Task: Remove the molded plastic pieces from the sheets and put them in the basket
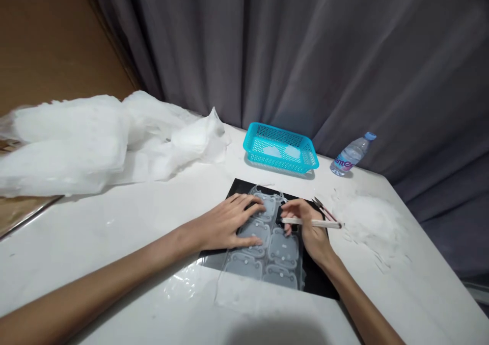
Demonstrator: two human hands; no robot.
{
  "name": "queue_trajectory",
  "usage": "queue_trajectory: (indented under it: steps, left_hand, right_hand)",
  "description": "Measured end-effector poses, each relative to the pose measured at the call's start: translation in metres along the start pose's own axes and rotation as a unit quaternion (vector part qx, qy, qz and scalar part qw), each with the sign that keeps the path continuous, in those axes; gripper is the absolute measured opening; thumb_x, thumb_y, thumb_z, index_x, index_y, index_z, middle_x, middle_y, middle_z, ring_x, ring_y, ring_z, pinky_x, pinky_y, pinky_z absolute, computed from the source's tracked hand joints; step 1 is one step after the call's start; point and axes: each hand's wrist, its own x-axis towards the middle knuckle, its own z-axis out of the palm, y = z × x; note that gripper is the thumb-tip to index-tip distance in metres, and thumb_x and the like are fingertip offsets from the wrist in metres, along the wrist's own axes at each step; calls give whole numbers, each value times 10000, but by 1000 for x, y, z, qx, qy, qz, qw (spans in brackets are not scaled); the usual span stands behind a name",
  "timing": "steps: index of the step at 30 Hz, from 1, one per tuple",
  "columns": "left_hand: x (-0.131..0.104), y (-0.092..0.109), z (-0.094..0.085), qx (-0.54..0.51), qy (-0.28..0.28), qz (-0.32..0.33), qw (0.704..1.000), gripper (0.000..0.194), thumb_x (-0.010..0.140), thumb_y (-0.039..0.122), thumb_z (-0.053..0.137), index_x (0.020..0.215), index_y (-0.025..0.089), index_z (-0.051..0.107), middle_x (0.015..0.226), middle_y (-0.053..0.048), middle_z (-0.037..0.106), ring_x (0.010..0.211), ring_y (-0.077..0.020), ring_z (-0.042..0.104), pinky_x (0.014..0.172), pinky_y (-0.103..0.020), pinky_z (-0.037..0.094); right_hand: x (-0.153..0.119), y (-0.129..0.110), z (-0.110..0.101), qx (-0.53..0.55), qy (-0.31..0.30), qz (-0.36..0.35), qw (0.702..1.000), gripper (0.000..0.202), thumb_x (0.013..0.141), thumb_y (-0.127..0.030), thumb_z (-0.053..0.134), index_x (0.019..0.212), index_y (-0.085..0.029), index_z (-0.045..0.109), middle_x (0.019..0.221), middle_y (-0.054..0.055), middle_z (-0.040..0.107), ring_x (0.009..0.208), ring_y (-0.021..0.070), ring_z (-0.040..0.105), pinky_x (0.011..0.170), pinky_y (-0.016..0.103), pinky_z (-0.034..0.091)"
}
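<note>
Head view. Left hand [235,220]: open, fingers spread, laid over the left column of a translucent moulded sheet [244,264]. Right hand [312,230]: fingers bent, gripping a slim pen-like tool [320,223], pale and straight-sided, held nearly level above the right column.

Translucent sheet: glossy, thin, lying on a black rectangular mat [321,283] at mid-table; rounded-square panels in two columns, each marked with small round dots; a dark opening in the right column beside the right fingertips; the near end runs past the mat onto the tabletop.

Table [160,304]: smooth, white, with soft reflections. Right of the mat, partly behind the right hand, a slender metal implement [324,210] with pinkish handles — exact type cannot be told. Beyond it, a loose heap of translucent scraps [376,217], wispy, with thin strips at its edges.

Beyond the mat, a turquoise plastic basket [280,162]: oblong, shallow, perforated, holding two pale flat pieces [293,152]. To its right, a clear plastic bottle [347,156], leaning in view, blue cap, printed label.

At left, bulky white bundles [69,136] in crinkled clear film. Background: grey curtain [324,54], cloth in deep vertical folds — and a flat brown panel [49,39] at upper left.
</note>
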Motion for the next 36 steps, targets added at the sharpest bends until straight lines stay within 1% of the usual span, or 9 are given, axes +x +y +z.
queue_trajectory:
  steps: [3, 5, 8, 11, 15, 18, 24, 30, 36]
  left_hand:
    - [-4, 7, 2, -3, 2, -21, 1000, 688, 927, 704, 590, 1398, 202, 572, 1431, -157, 586, 1255, -387, 569, 1081, -525, 426]
    - [-4, 7, 2, -30, 5, -32, 999, 697, 908, 701, 618, 1385, 193, 591, 1431, -166, 590, 1266, -400, 567, 1086, -544, 427]
    - [-4, 1, 0, -93, 1, -33, 995, 672, 893, 680, 664, 1381, 220, 621, 1487, -147, 579, 1356, -402, 532, 1150, -539, 390]
    - [-3, -6, -2, -137, -19, -39, 990, 656, 890, 674, 681, 1400, 264, 632, 1568, -109, 538, 1465, -395, 447, 1222, -530, 314]
    - [-3, -12, -1, -141, -29, -44, 989, 744, 815, 706, 743, 1424, 297, 621, 1628, -72, 478, 1527, -403, 364, 1251, -531, 267]
    - [-3, -12, 2, -124, -24, -31, 992, 763, 810, 732, 730, 1420, 288, 621, 1613, -70, 500, 1528, -389, 371, 1271, -518, 226]
    - [-2, -10, 4, -141, 5, -29, 990, 767, 775, 756, 744, 1359, 266, 666, 1562, -91, 560, 1493, -394, 434, 1278, -512, 226]
    - [-3, -13, 8, -124, -9, -29, 992, 771, 802, 753, 720, 1399, 273, 634, 1608, -93, 505, 1516, -380, 402, 1292, -504, 192]
    - [-2, -14, 8, -150, -9, -34, 988, 779, 773, 721, 769, 1390, 262, 645, 1608, -94, 504, 1523, -382, 397, 1295, -501, 208]
  right_hand:
    - [-3, -7, 7, -71, -63, -14, 995, 273, 1001, -453, 638, 892, -211, 702, 894, 38, 692, 759, 168, 671, 697, 283, 561]
    - [-5, -9, 9, -91, -98, -25, 991, 174, 973, -377, 689, 914, -217, 723, 958, 48, 711, 849, 183, 686, 729, 279, 568]
    - [-7, -8, 10, -109, -124, -26, 986, 122, 977, -330, 682, 967, -221, 734, 991, 52, 723, 893, 185, 693, 768, 282, 584]
    - [-7, -6, 12, -124, -111, -33, 985, 93, 977, -305, 685, 983, -219, 719, 986, 43, 718, 868, 170, 696, 792, 280, 590]
    - [-6, -3, 18, -128, -103, -68, 984, 99, 985, -303, 677, 948, -212, 695, 999, 55, 718, 924, 187, 706, 825, 298, 594]
    - [-6, -3, 21, -157, -97, -82, 979, 110, 999, -307, 659, 946, -217, 692, 988, 55, 735, 929, 202, 707, 850, 327, 584]
    - [-8, -4, 25, -195, -98, -88, 972, 114, 1014, -299, 637, 944, -229, 693, 968, 41, 747, 921, 210, 697, 895, 350, 556]
    - [-7, -3, 28, -225, -102, -117, 962, 113, 1040, -291, 595, 965, -236, 658, 966, 38, 731, 931, 209, 684, 892, 347, 547]
    - [-8, -9, 25, -292, -128, -161, 934, 141, 1077, -244, 500, 1021, -227, 629, 999, 71, 718, 969, 224, 681, 907, 362, 541]
